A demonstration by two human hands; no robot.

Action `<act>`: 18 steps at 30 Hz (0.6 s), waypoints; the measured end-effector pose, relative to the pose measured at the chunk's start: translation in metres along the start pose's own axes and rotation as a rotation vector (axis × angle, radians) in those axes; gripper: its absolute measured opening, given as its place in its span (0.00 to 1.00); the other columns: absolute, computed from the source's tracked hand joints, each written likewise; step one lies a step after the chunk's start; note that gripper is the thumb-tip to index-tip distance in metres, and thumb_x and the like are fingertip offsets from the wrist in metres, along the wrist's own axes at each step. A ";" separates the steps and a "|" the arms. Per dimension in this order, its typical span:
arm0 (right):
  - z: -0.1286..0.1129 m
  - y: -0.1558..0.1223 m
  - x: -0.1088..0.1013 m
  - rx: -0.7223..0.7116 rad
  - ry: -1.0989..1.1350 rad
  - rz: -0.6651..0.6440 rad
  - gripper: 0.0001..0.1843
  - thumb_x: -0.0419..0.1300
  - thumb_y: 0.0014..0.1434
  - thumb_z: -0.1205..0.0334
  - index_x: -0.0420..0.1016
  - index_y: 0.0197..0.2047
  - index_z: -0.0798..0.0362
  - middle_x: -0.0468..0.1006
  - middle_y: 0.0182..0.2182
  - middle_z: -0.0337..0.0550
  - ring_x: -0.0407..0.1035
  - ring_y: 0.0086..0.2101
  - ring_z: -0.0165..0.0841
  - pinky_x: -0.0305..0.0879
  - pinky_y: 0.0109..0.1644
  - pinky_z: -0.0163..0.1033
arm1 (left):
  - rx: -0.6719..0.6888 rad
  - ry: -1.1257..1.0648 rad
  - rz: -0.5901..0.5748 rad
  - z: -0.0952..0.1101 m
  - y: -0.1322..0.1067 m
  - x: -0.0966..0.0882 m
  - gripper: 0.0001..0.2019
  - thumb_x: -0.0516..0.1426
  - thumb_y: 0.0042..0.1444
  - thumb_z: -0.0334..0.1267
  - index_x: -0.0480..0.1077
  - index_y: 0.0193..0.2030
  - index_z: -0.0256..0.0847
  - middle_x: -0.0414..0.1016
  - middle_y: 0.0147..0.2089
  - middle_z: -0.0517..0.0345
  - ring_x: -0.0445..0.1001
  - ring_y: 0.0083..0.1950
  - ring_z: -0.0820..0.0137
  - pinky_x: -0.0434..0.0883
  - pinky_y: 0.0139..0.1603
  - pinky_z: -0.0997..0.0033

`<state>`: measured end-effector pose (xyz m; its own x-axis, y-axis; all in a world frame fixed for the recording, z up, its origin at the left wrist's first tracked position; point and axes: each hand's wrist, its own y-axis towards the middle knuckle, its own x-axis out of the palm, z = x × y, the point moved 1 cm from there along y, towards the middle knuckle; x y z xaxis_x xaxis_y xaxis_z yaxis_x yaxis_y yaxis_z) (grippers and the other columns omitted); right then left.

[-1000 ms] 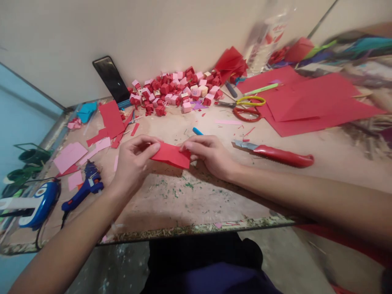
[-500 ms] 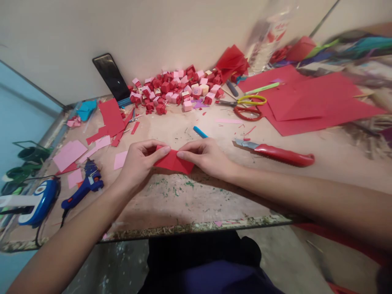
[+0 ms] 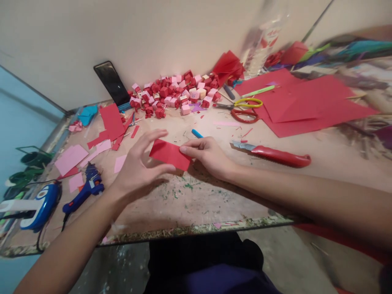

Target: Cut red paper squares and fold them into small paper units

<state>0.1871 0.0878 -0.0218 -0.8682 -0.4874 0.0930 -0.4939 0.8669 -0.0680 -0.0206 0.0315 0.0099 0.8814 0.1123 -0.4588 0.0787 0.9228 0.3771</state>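
A small rectangle of red paper [image 3: 170,154] is held above the table by my right hand [image 3: 206,155], its right end pinched between thumb and fingers. My left hand [image 3: 141,163] is open around the paper's left end, with thumb and fingers spread apart; whether the thumb touches the lower edge I cannot tell. Behind my right hand lies a blue pen-like stick [image 3: 197,133], partly covered. To the right rests a red-handled utility knife [image 3: 275,155] with its blade out.
Many small red and pink paper cubes [image 3: 174,94] are heaped against the wall, beside a leaning phone [image 3: 112,83]. Scissors [image 3: 245,109] and red sheets [image 3: 301,106] lie at the back right. A blue glue gun [image 3: 87,188] and pink paper pieces [image 3: 71,160] are on the left.
My left hand has let go of the red paper and spread its fingers. The paper, still in my right hand, has turned to show its flat face. The view has shifted slightly.
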 end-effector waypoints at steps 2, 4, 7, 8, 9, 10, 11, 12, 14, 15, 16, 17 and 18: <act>0.000 0.000 0.000 -0.012 0.042 0.009 0.12 0.69 0.61 0.57 0.84 0.34 0.59 0.76 0.24 0.40 0.61 0.24 0.27 0.54 0.30 0.39 | 0.138 0.164 -0.116 0.001 0.001 -0.004 0.31 0.77 0.48 0.47 0.79 0.60 0.52 0.79 0.67 0.52 0.73 0.71 0.52 0.64 0.76 0.48; 0.000 -0.001 0.000 -0.021 0.051 0.015 0.12 0.69 0.61 0.57 0.84 0.34 0.59 0.76 0.24 0.40 0.61 0.25 0.28 0.55 0.30 0.38 | 0.170 0.242 -0.122 0.000 0.002 -0.007 0.24 0.75 0.54 0.48 0.81 0.57 0.52 0.82 0.63 0.52 0.76 0.67 0.53 0.63 0.75 0.48; 0.001 -0.001 0.001 0.008 0.055 0.020 0.13 0.70 0.62 0.55 0.84 0.33 0.58 0.72 0.21 0.37 0.61 0.24 0.27 0.55 0.30 0.38 | 0.106 0.230 -0.092 -0.003 0.002 -0.007 0.13 0.71 0.61 0.47 0.83 0.51 0.50 0.86 0.55 0.53 0.81 0.58 0.56 0.70 0.66 0.53; 0.001 -0.001 0.001 0.008 0.076 0.017 0.15 0.70 0.63 0.53 0.83 0.33 0.58 0.72 0.21 0.37 0.61 0.24 0.27 0.56 0.29 0.37 | 0.081 0.220 -0.096 -0.004 0.002 -0.006 0.11 0.70 0.62 0.46 0.83 0.49 0.50 0.86 0.53 0.54 0.81 0.56 0.57 0.71 0.63 0.55; 0.002 -0.001 0.001 0.003 0.106 0.008 0.17 0.70 0.64 0.50 0.82 0.33 0.58 0.73 0.22 0.38 0.62 0.24 0.27 0.58 0.30 0.37 | 0.057 0.211 -0.101 -0.004 0.001 -0.005 0.08 0.68 0.63 0.45 0.83 0.47 0.49 0.87 0.52 0.54 0.82 0.54 0.58 0.72 0.61 0.58; 0.003 0.000 0.001 -0.003 0.136 -0.004 0.20 0.70 0.64 0.47 0.82 0.32 0.57 0.75 0.23 0.40 0.64 0.24 0.28 0.60 0.30 0.37 | 0.037 0.205 -0.102 -0.004 0.000 -0.004 0.07 0.67 0.65 0.44 0.83 0.46 0.48 0.87 0.50 0.55 0.82 0.52 0.59 0.72 0.58 0.60; 0.004 0.001 0.001 -0.009 0.160 -0.020 0.24 0.69 0.65 0.42 0.81 0.32 0.57 0.77 0.24 0.42 0.67 0.24 0.29 0.63 0.30 0.38 | 0.015 0.196 -0.094 -0.003 -0.002 -0.002 0.07 0.64 0.67 0.44 0.83 0.46 0.48 0.87 0.48 0.56 0.82 0.50 0.61 0.72 0.55 0.61; 0.005 0.001 0.001 -0.014 0.171 -0.041 0.27 0.67 0.65 0.38 0.81 0.33 0.57 0.79 0.25 0.44 0.70 0.25 0.30 0.65 0.31 0.38 | -0.012 0.180 -0.078 -0.003 -0.003 -0.001 0.08 0.62 0.69 0.44 0.83 0.46 0.47 0.87 0.47 0.56 0.82 0.47 0.62 0.73 0.53 0.63; 0.006 0.002 0.001 -0.027 0.145 -0.075 0.31 0.65 0.66 0.33 0.81 0.34 0.56 0.81 0.26 0.46 0.74 0.26 0.32 0.67 0.31 0.37 | -0.075 0.128 -0.026 -0.003 -0.005 0.002 0.12 0.58 0.73 0.46 0.83 0.47 0.47 0.86 0.44 0.56 0.80 0.43 0.64 0.73 0.48 0.66; 0.005 0.002 0.001 -0.039 0.120 -0.084 0.31 0.64 0.65 0.32 0.81 0.34 0.56 0.82 0.27 0.46 0.75 0.26 0.31 0.68 0.31 0.36 | -0.101 0.099 0.004 -0.003 -0.006 0.002 0.14 0.57 0.73 0.47 0.83 0.46 0.46 0.85 0.42 0.56 0.79 0.41 0.65 0.72 0.45 0.67; 0.005 0.001 0.001 -0.052 0.102 -0.089 0.31 0.65 0.65 0.31 0.82 0.35 0.55 0.83 0.28 0.46 0.75 0.27 0.30 0.67 0.31 0.35 | -0.129 0.061 0.033 -0.003 -0.006 0.003 0.14 0.57 0.73 0.47 0.83 0.44 0.45 0.83 0.40 0.56 0.78 0.39 0.65 0.72 0.42 0.68; 0.005 0.001 0.001 -0.064 0.092 -0.089 0.31 0.65 0.65 0.32 0.82 0.36 0.55 0.83 0.29 0.45 0.76 0.27 0.30 0.68 0.31 0.33 | -0.158 0.014 0.057 -0.003 -0.006 0.003 0.15 0.57 0.73 0.48 0.82 0.41 0.45 0.81 0.37 0.56 0.76 0.37 0.65 0.70 0.38 0.69; 0.004 0.000 0.001 -0.075 0.092 -0.082 0.30 0.66 0.64 0.32 0.82 0.36 0.54 0.84 0.30 0.44 0.75 0.28 0.29 0.68 0.31 0.32 | -0.184 -0.036 0.075 -0.003 -0.005 0.003 0.16 0.58 0.72 0.48 0.81 0.38 0.44 0.78 0.34 0.57 0.73 0.35 0.66 0.69 0.35 0.69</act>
<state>0.1857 0.0871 -0.0259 -0.8153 -0.5485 0.1856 -0.5553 0.8315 0.0182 -0.0200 0.0285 0.0040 0.8980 0.1729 -0.4045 -0.0713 0.9646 0.2540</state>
